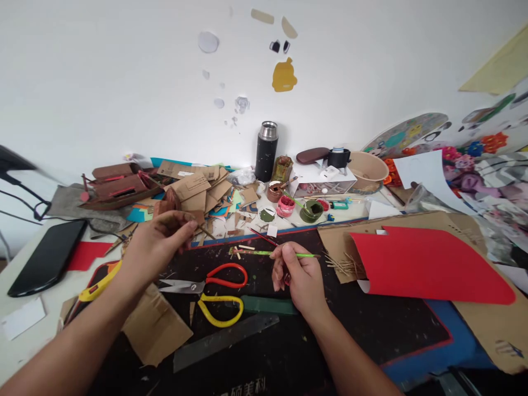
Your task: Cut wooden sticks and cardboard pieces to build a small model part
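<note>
My left hand (159, 242) is raised over the left of the black mat (371, 319), its fingers pinched on a small brown cardboard piece (181, 215). My right hand (299, 275) rests near the mat's middle, closed on a thin green paintbrush (268, 253) that points left. Just in front of both hands lie red-handled scissors (214, 279) and yellow-handled scissors (220, 308). Beyond the brush tip stand a red paint pot (285, 205) and a green paint pot (312, 210).
A red sheet (429, 264) covers brown cardboard at the right, with thin sticks (340, 264) beside it. Cardboard scraps (198, 190), a brown model boat (117, 190) and a black flask (266, 144) crowd the back. A dark tablet (47, 256) lies far left, a steel ruler (225, 341) near me.
</note>
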`<state>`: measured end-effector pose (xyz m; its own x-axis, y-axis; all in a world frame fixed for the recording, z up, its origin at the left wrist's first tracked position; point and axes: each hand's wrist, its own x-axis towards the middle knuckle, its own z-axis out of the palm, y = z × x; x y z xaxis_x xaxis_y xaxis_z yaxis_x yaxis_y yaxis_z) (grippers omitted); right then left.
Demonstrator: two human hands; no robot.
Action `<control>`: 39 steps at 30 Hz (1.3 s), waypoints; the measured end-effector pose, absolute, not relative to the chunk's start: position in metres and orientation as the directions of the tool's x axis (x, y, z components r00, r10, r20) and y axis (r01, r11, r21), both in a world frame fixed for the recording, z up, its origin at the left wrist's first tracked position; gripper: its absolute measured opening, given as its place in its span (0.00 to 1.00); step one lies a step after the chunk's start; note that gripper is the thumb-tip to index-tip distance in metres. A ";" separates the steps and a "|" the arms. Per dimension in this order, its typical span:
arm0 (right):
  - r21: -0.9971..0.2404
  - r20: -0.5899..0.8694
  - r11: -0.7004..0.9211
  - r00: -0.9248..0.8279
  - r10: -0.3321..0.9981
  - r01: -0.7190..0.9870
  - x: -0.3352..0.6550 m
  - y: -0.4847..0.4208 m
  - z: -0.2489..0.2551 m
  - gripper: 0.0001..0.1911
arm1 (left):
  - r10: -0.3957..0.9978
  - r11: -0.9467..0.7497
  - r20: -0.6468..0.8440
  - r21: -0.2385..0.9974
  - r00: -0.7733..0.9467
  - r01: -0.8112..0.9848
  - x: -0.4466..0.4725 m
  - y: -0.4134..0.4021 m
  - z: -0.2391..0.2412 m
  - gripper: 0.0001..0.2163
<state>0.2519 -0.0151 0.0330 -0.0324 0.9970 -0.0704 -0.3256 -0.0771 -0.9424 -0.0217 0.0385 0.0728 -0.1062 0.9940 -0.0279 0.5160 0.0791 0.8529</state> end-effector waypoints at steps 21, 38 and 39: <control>-0.916 -0.140 -0.134 -0.011 0.990 -0.377 0.259 -0.014 0.020 0.27 | 0.968 -0.141 -0.209 0.012 0.140 0.990 0.002 0.253 0.079 0.14; -0.913 -0.178 -0.176 -0.028 0.984 -0.369 0.259 -0.015 0.017 0.29 | 0.959 -0.181 -0.220 0.000 0.177 0.983 0.007 0.266 0.059 0.13; -0.913 -0.179 -0.178 -0.032 0.983 -0.368 0.259 -0.015 0.017 0.29 | 0.963 -0.174 -0.208 0.002 0.170 0.985 0.007 0.268 0.057 0.13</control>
<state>0.2589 -0.0153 0.0169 -0.0323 0.9834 -0.1785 -0.3683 -0.1777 -0.9126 0.0071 0.2677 0.0571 0.1701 0.9632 -0.2079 0.9848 -0.1735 0.0016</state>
